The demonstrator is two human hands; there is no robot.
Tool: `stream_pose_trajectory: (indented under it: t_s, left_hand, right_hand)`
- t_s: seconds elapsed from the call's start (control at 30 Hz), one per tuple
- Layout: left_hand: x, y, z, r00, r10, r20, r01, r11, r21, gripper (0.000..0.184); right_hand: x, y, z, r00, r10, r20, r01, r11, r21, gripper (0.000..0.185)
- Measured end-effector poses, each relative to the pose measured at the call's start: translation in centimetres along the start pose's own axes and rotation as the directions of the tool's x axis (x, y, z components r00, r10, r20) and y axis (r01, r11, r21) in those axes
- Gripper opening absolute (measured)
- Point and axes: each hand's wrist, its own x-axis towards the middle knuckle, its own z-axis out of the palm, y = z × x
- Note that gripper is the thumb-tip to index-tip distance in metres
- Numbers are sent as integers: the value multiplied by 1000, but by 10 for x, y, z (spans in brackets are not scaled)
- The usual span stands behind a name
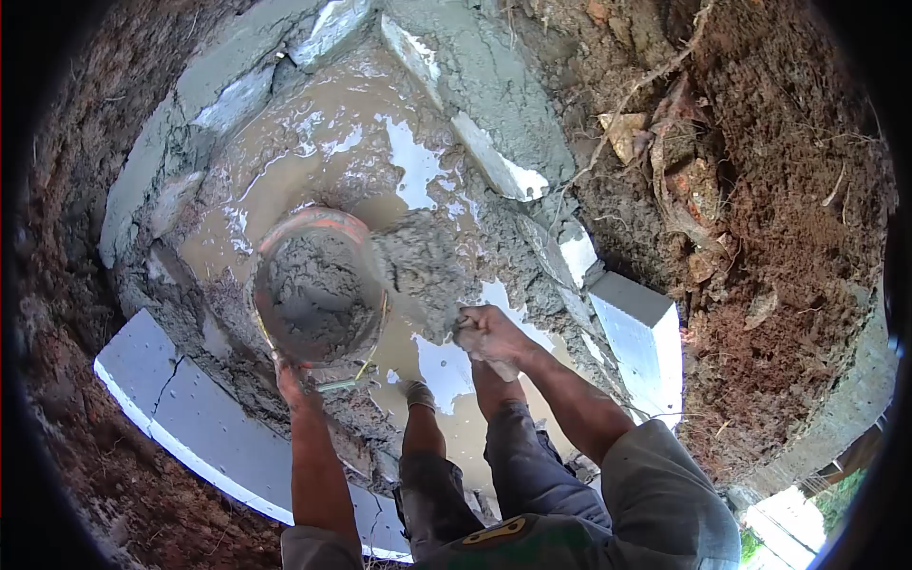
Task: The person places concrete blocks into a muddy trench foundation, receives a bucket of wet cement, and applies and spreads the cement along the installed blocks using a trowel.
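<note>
An orange bucket (328, 220), grey with mortar inside, stands in the muddy pit. Wet mortar (323, 285) fills part of it. My left hand (293, 380) is closed on the bucket's near left rim. A thin handle with a pale green grip (337, 385) hangs along the near side. To the right of the bucket, my right hand (483, 334) is closed around the handle end of what looks like a trowel (418, 271), coated with mortar and blurred. Its blade reaches toward the bucket's right rim; the handle itself is hidden in my fist.
Muddy water (285, 185) covers the pit floor around my feet. A ring of pale blocks (636, 323) with grey mortar (503, 85) surrounds it. The curved block at left (180, 380) has a crack. Beyond rises a soil bank (788, 190) with roots and stones.
</note>
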Motion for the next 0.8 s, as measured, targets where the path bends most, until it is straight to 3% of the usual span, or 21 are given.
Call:
stream_pose_trajectory:
  t_s: [0.03,0.07,0.1,0.17,0.2,0.23,0.27,0.3,0.33,0.37,0.4,0.43,0.5,0.53,0.6,0.7,0.77,0.8]
  left_hand:
    - [9,-8,0,983,130,-131,-99,970,221,56]
    - [-11,3,26,909,321,-264,-167,864,476,58]
    - [-51,30,74,806,531,-262,-240,697,675,59]
    - [-108,49,153,760,635,-141,-431,654,622,63]
    - [-130,47,195,817,574,-48,-481,726,490,65]
    - [-143,32,242,906,423,12,-418,891,179,59]
    - [-133,-5,273,911,351,217,-351,936,-39,62]
    - [-124,-42,308,950,132,282,-100,987,-126,63]
    - [-109,-65,351,911,150,384,-97,983,-153,75]
    - [-106,-75,401,915,83,395,6,975,-220,82]
    - [-118,-68,442,917,-112,382,199,960,-198,81]
    - [-130,-59,473,880,-308,361,390,903,-178,80]
    - [-96,-121,511,736,-181,653,526,759,-383,84]
    - [-92,-134,517,722,-236,650,581,718,-385,77]
    - [-103,-132,510,739,-207,641,522,777,-352,76]
    - [-98,-127,510,741,-225,632,492,823,-284,71]
    - [-97,-115,502,718,-274,640,509,833,-216,70]
    - [-120,-74,497,703,-404,586,589,792,-161,75]
  right_hand:
    - [-26,-22,-19,987,134,-89,-136,990,-25,14]
    - [-45,-14,-41,970,144,-194,-166,981,-101,14]
    - [-65,-5,-59,943,149,-296,-206,963,-172,13]
    - [-99,-9,-88,862,33,-506,-235,910,-341,13]
    - [-110,-11,-97,827,-36,-561,-262,858,-441,14]
    - [-118,-11,-107,790,-112,-603,-295,793,-533,15]
    - [-120,-9,-118,752,-193,-631,-332,716,-615,16]
    - [-110,5,-129,687,-326,-649,-360,624,-694,17]
    - [-95,29,-136,614,-454,-646,-401,526,-750,18]
    - [-79,43,-142,536,-579,-615,-450,421,-788,20]
    - [-63,32,-145,574,-382,-724,-497,540,-679,23]
    - [-48,37,-150,572,-372,-731,-547,491,-678,23]
    - [-39,38,-151,519,-356,-777,-544,564,-621,25]
    - [-44,41,-151,479,-429,-765,-532,551,-643,25]
    - [-59,44,-146,383,-570,-727,-506,529,-681,25]
    - [-96,44,-134,543,-368,-755,-489,592,-641,26]
    - [-116,40,-124,641,-167,-749,-430,730,-531,27]
    - [-123,37,-119,667,-72,-741,-382,821,-424,26]
